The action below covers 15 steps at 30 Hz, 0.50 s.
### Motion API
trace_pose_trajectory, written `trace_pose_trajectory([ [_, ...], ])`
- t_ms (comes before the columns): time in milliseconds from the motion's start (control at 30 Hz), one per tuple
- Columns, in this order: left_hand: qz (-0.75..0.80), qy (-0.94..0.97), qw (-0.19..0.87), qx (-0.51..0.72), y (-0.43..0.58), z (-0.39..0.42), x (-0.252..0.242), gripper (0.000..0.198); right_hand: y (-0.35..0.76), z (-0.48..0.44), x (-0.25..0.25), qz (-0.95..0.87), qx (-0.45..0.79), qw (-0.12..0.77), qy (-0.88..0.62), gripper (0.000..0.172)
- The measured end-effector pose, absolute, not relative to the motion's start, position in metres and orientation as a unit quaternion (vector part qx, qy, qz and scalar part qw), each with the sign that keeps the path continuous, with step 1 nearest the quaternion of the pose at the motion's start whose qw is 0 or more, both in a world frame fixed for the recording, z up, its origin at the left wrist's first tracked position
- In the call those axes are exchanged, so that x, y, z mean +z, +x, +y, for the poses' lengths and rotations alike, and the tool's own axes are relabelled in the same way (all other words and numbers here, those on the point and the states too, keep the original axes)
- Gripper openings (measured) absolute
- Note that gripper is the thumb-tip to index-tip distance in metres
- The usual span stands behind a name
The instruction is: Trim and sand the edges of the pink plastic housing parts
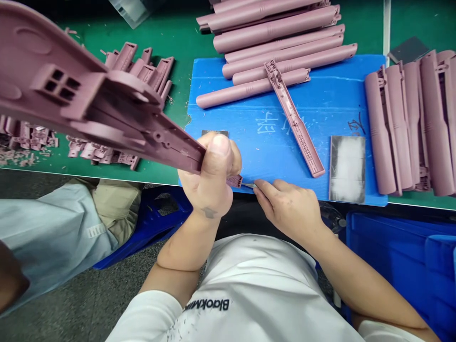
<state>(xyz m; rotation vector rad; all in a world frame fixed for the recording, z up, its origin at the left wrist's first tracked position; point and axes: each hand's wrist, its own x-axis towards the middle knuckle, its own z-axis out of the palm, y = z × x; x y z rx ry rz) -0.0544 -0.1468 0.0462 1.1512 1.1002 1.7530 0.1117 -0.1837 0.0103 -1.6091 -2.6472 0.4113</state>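
My left hand is closed around a long pink moulded plastic part, which rises toward the camera at the upper left. A square opening with a cross grid shows on its near face. Its ribbed far end pokes out past my fingers. My right hand is closed on a small metal blade, whose tip lies at that end; whether it touches cannot be made out. Beyond the hands, a pink half shell lies hollow side up on the blue corrugated board.
Several long pink shells are stacked at the back, with more along the right. A worn dark sanding block lies at the board's right. Smaller pink parts and shavings cover the left. A co-worker's sleeve is at the lower left.
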Motion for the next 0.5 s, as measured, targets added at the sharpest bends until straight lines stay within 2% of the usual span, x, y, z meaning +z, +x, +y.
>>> trace_pose_trajectory([
  [200, 0.405, 0.433, 0.395, 0.702, -0.052, -0.144, 0.047, 0.061, 0.111, -0.182, 0.008, -0.846, 0.126, 0.005, -0.518, 0.044],
  [500, 0.410, 0.386, 0.443, 0.697, -0.059, -0.132, 0.050, 0.074, 0.117, -0.175, 0.007, -0.856, 0.123, 0.006, -0.502, 0.047],
])
